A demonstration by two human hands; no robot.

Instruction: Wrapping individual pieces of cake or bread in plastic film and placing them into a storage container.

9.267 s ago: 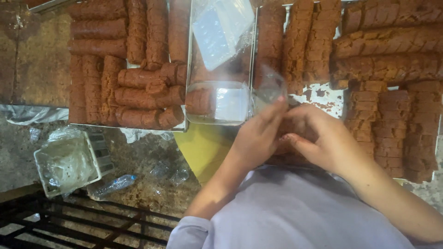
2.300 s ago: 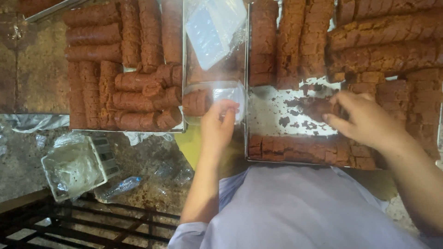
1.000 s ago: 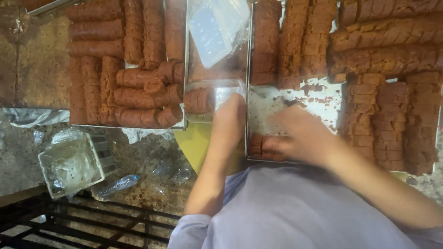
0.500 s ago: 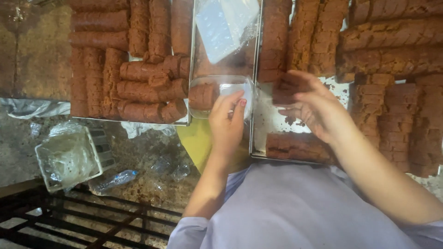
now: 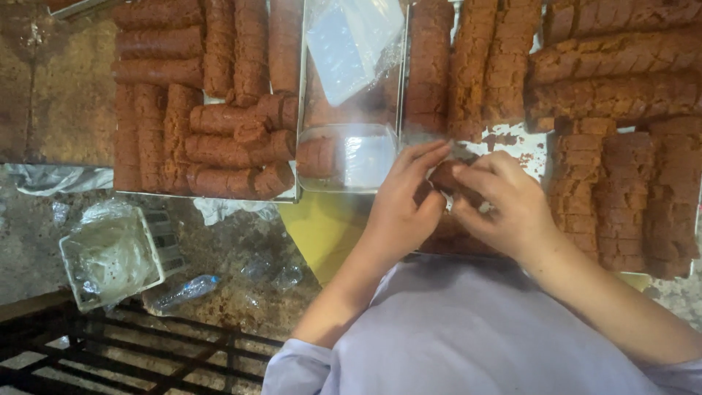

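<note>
My left hand [image 5: 401,207] and my right hand [image 5: 503,202] meet over the near edge of the right metal tray [image 5: 530,146]. Between their fingertips they pinch a small reddish-brown piece of spiced paste [image 5: 443,175]. Just left of my left hand stands a clear plastic container [image 5: 348,156] with one brown roll inside it. A stack of clear plastic bags or lids [image 5: 351,42] lies above the container. Long brown rolls [image 5: 618,62] fill the right tray.
A second tray of brown rolls [image 5: 206,117] sits at the left. A yellow sheet [image 5: 319,227] lies under the container. Lower left are a plastic-lined square bin [image 5: 110,256], an empty clear bottle [image 5: 184,291] and a black metal rack [image 5: 117,351].
Half a second ago my left hand was at the clear container and my right hand was reaching into the tray. Now both have come together on one brown piece.
</note>
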